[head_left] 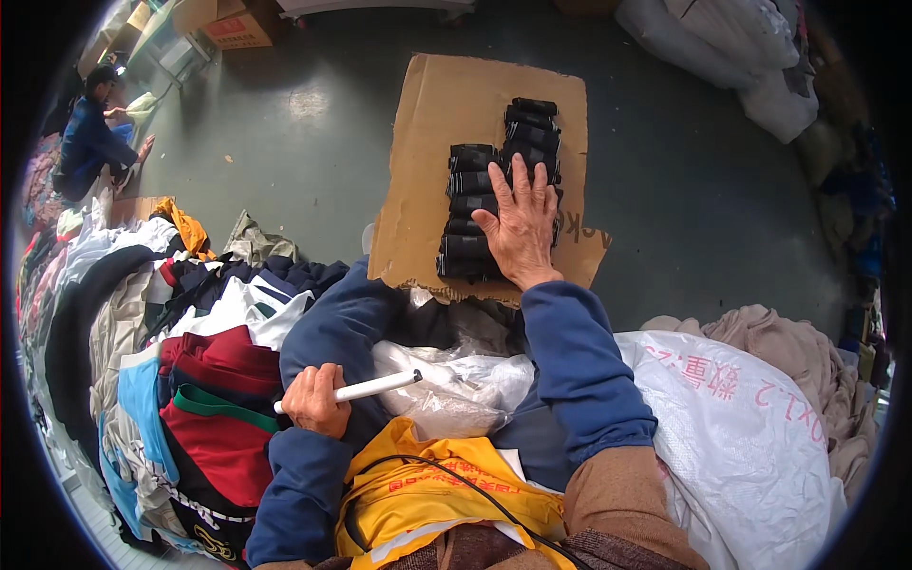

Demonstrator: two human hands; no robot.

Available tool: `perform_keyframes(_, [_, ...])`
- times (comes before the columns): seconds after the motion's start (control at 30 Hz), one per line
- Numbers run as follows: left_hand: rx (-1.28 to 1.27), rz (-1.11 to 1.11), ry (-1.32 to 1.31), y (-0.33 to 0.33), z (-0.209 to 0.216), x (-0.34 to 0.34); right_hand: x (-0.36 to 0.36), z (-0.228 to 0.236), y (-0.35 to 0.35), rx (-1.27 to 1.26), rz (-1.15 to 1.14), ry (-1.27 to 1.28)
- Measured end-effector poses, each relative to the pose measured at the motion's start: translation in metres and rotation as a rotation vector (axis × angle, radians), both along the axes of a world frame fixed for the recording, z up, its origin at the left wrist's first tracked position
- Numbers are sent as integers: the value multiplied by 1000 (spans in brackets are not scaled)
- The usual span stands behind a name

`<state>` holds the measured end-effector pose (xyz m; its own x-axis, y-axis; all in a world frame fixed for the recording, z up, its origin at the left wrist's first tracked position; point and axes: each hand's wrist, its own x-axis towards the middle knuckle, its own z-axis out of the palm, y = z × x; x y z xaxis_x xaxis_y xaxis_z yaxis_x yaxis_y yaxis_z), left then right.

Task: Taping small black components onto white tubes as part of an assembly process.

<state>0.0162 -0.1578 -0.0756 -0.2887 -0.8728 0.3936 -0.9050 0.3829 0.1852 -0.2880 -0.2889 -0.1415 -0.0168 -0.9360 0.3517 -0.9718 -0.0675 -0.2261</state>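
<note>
My left hand (317, 400) is closed around a slim white rod (378, 386) with a black tip, held above my lap and pointing right. My right hand (521, 221) lies with its fingers spread on several small black rolled bundles (470, 182). These bundles look like folded fabric and are lined up in two columns, the right one reaching farther away. Under them is a flat piece of brown cardboard (418, 123) with torn edges. Part of the right column is hidden beneath my right hand and fingers.
Clear plastic bags (465, 385) rest between my legs. To the left are heaped garments (214, 408); to the right lies a white woven sack (727, 418) by brown cloth (779, 351). Another person (90, 142) crouches at the far left. Cardboard boxes (237, 28) stand behind.
</note>
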Motion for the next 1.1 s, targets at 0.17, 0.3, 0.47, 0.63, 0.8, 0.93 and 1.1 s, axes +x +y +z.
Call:
perform_keyframes(0.17, [25, 3, 11, 2, -1, -1, -4, -22, -8, 93, 3, -167])
perform_keyframes(0.3, [30, -3, 29, -1, 1, -2, 0, -29, -10, 146, 15, -46])
perform_keyframes(0.47, [30, 1, 30, -1, 6, 0, 9, -31, -7, 117, 39, 16])
perform_keyframes(0.63, [15, -2, 21, 1, 3, 0, 3, -28, -4, 82, 52, -49])
perform_keyframes(0.8, [47, -3, 15, 3, 2, 0, 12, 0, -8, -84, 37, -171])
perform_keyframes(0.93, [52, -23, 10, 1, 3, -4, 15, 2, -37, -128, 63, -154])
perform_keyframes(1.1, [55, -38, -1, 1, 5, -10, 13, -20, -65, 92, 169, -120])
